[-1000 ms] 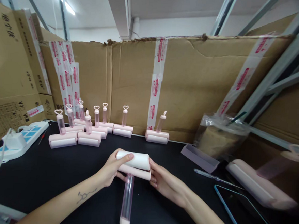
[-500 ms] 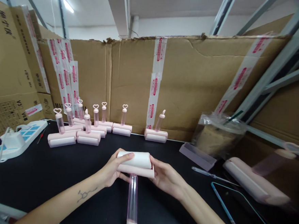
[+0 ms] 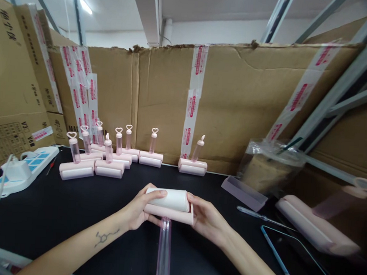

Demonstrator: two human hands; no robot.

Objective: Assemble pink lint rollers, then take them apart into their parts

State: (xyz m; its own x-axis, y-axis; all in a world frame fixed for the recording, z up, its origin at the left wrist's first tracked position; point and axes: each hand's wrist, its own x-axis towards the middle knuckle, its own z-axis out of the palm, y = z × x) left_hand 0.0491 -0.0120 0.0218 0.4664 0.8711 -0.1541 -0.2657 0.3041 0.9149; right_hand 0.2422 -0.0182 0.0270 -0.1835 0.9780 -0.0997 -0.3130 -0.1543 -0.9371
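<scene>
Between both hands I hold a pink lint roller [image 3: 178,215], its clear tube handle [image 3: 164,251] pointing down toward me. A white sticky-paper roll [image 3: 168,199] sits along its pink head, facing up. My left hand [image 3: 141,208] grips the left end, thumb lying across the white roll and fingers underneath. At the other end, my right hand [image 3: 207,216] is closed on the pink holder, its thumb near the roll's right edge. The handle's lower tip runs out of the picture.
Several finished-looking lint rollers [image 3: 192,166] stand along the cardboard wall [image 3: 230,94]. At left is a power strip [image 3: 40,165]. On the right lie a clear cover [image 3: 244,193], a screwdriver [image 3: 253,213], a blue-edged phone [image 3: 276,253], a bagged drink cup [image 3: 262,172] and another roller [image 3: 318,226].
The held lint roller has shifted slightly down and right in view, with its right end opening a little wider from my palm. Both hands keep their hold; the view has moved slightly.
</scene>
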